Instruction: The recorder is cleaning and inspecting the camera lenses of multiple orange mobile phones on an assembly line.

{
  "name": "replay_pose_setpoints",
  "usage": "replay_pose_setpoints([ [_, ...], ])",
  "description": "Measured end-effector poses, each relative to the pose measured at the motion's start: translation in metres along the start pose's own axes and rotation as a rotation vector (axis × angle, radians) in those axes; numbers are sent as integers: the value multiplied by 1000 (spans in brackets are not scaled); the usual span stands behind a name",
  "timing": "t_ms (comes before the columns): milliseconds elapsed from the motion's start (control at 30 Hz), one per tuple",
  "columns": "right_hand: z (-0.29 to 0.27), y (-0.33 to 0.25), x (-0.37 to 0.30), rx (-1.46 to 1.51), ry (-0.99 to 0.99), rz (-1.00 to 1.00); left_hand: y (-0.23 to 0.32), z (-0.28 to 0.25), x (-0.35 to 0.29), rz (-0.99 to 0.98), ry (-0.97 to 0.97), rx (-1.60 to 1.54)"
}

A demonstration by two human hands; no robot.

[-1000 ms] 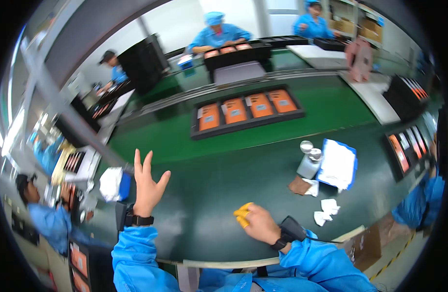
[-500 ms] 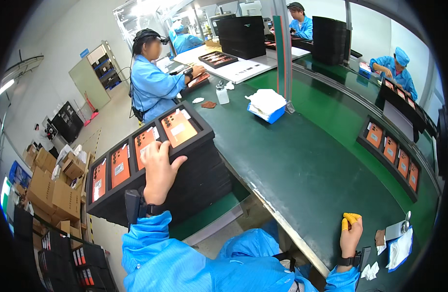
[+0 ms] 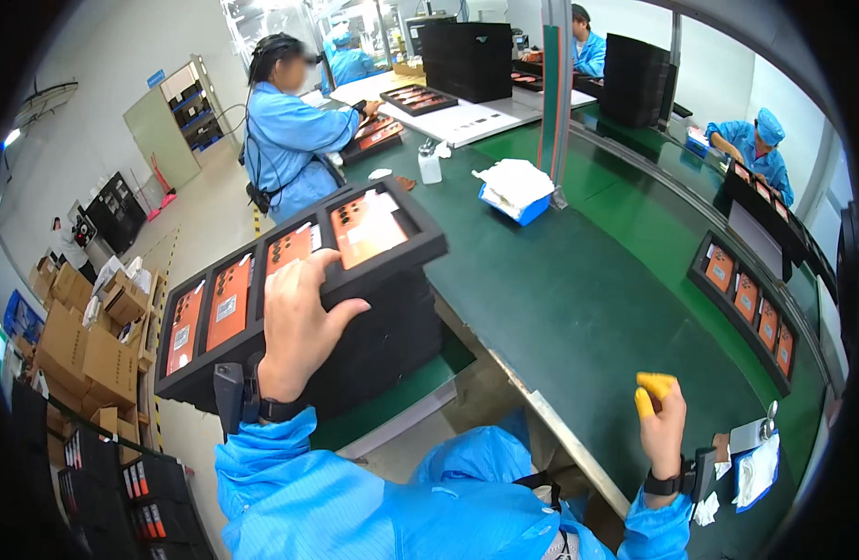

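My left hand [image 3: 303,322] grips the near long edge of a black foam tray [image 3: 355,276], its fingers over the tray's wall. Several orange panels [image 3: 231,306] with dark round holes and pale labels lie in the tray's compartments. The tray sits tilted, its right end raised, over a tall stack of black trays [image 3: 378,341] at my left. Over the green bench, my right hand [image 3: 663,420] hangs with fingers half curled and apart, nothing visible between them. Yellow finger cots cover its thumb and forefinger.
White wipes fill a blue box [image 3: 518,210] on the green bench [image 3: 560,308]. A clear bottle [image 3: 429,166] stands farther left, near a co-worker [image 3: 299,140]. Another filled tray [image 3: 747,303] lies at right. A metal-topped dispenser [image 3: 751,435] and wipes are beside my right hand.
My left hand has raised the tray's right end and shifted it slightly right, off the stack beneath. My right hand has risen a little and its fingers have spread.
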State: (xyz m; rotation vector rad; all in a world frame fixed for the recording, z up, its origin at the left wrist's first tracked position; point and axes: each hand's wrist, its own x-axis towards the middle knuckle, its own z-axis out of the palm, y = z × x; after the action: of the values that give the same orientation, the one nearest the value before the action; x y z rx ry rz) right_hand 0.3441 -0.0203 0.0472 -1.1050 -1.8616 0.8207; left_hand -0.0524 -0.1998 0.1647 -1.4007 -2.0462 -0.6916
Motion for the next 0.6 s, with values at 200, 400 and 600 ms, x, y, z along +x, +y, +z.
replay_pose_setpoints([
  [200, 69, -100, 31, 628, -557, 231, 27, -29, -41, 95, -84, -26],
  [400, 131, -139, 46, 980, -795, 358, 34, -26, -50, 135, -136, -12],
  [600, 165, -157, 38, 890, -844, 329, 6, -97, -26, 92, -304, 179],
])
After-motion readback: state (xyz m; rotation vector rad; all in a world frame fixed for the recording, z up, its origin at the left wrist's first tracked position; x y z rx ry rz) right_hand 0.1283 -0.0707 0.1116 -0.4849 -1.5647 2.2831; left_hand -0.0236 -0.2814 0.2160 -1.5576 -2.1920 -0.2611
